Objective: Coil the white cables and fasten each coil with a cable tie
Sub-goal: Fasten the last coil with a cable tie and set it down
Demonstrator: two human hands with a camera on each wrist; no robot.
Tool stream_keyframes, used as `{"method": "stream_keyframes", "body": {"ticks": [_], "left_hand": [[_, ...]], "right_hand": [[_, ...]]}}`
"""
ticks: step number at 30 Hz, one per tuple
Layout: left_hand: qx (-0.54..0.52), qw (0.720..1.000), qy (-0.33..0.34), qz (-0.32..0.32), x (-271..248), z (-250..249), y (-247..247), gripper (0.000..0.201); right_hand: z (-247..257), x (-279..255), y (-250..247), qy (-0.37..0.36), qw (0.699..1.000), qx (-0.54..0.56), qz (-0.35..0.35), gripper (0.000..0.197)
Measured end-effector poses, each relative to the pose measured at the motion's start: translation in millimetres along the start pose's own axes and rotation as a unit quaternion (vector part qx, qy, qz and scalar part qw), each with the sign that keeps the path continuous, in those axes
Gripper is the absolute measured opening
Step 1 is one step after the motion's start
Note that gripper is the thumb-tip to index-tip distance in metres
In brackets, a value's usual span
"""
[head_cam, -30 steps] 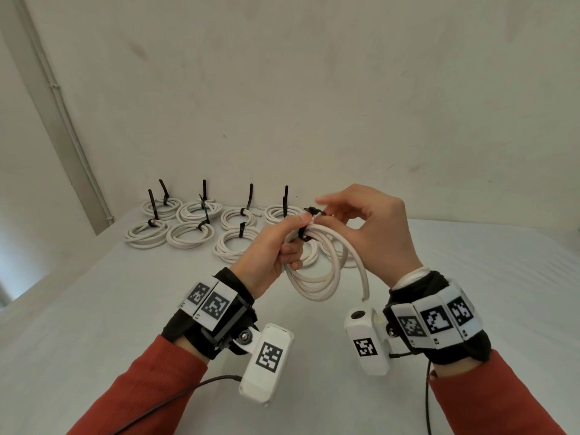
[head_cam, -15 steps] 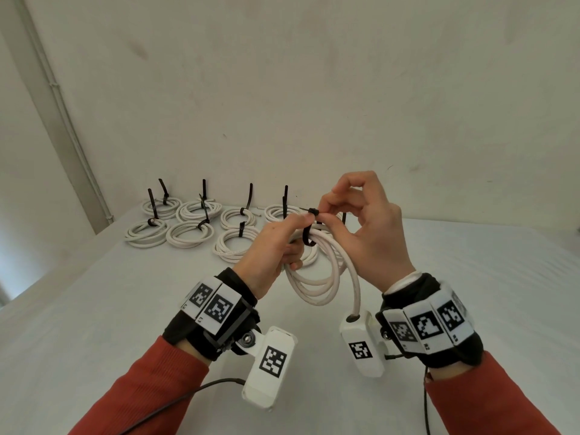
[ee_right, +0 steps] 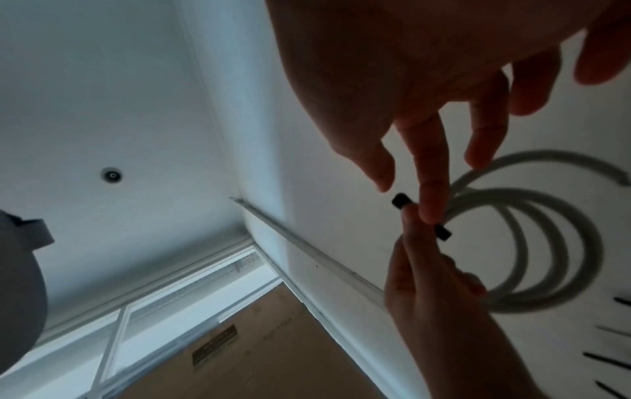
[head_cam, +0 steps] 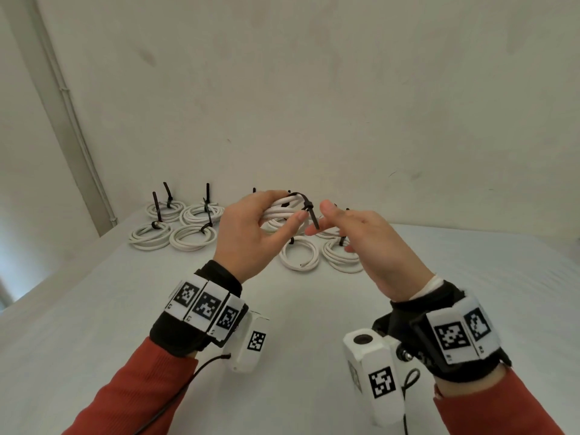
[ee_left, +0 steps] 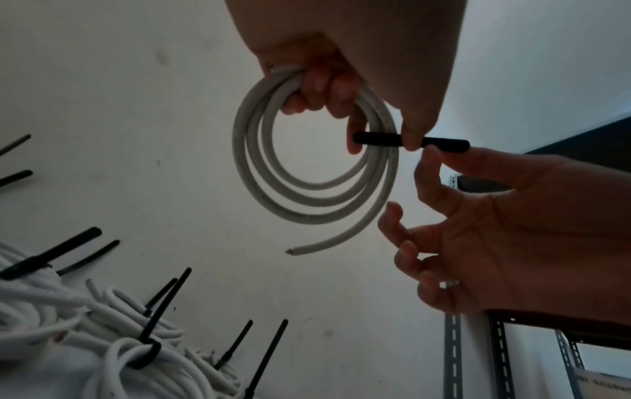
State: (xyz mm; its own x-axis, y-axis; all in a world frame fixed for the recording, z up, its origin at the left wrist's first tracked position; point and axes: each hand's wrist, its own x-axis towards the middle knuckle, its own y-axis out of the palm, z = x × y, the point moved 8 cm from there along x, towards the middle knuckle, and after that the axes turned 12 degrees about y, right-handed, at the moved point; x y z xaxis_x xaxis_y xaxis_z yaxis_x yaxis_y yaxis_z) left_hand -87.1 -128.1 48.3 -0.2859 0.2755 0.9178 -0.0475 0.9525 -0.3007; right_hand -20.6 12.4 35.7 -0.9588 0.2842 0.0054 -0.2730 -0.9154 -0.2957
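Observation:
My left hand point(head_cam: 276, 227) grips a coil of white cable point(head_cam: 282, 208) above the table, fingers curled through the loops and thumb against the black cable tie point(head_cam: 309, 208) wrapped round it. The tie's tail points down toward me. My right hand point(head_cam: 320, 219) hovers just right of the coil with fingers relaxed and spread; its index fingertip touches the tail and the thumb stands apart. In the left wrist view the coil point(ee_left: 307, 199) hangs with one loose end, the tie point(ee_left: 375, 140) across its right side. The right wrist view shows the tie's end point(ee_right: 401, 201) beside my index finger.
Several tied coils point(head_cam: 175, 224) with upright black tie tails lie on the white table point(head_cam: 282, 340) at the back left. More coils point(head_cam: 299, 254) lie just beyond and below my hands. A wall rises right behind them.
Both hands have lifted and moved away from me. The coil went from hanging down to lying nearly flat. My right hand has let go of the tie's tail and spread its fingers.

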Motion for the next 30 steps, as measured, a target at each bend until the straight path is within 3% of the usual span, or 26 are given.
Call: {"method": "stream_keyframes", "body": {"ticks": [3,8,14,19,26,28,30], "left_hand": [[0.019,1.000,0.023,0.007,-1,-3,2,0.037],[0.011,1.000,-0.002,0.000,-2,0,3,0.034],[-0.030,0.993,-0.108,-0.041,-6,24,-7,0.034],[-0.070,0.982,-0.167,-0.059,-6,31,-10,0.022],[-0.147,0.959,-0.231,-0.071,-7,37,-6,0.027],[-0.170,0.943,-0.274,-0.085,-10,42,-5,0.021],[-0.192,0.920,-0.326,-0.100,-14,50,-5,0.025]], "right_hand": [[-3,-1,7,0.004,0.998,0.061,0.028,0.029],[-2,-4,12,0.010,0.996,0.080,0.040,0.029],[0,-11,25,-0.010,0.999,0.043,0.031,0.027],[3,-17,34,-0.045,0.999,0.027,0.003,0.029],[5,-16,39,-0.047,0.999,0.019,0.009,0.026],[1,-11,29,-0.055,0.998,-0.006,-0.032,0.021],[-2,-5,11,-0.082,0.983,-0.087,-0.140,0.014]]}}
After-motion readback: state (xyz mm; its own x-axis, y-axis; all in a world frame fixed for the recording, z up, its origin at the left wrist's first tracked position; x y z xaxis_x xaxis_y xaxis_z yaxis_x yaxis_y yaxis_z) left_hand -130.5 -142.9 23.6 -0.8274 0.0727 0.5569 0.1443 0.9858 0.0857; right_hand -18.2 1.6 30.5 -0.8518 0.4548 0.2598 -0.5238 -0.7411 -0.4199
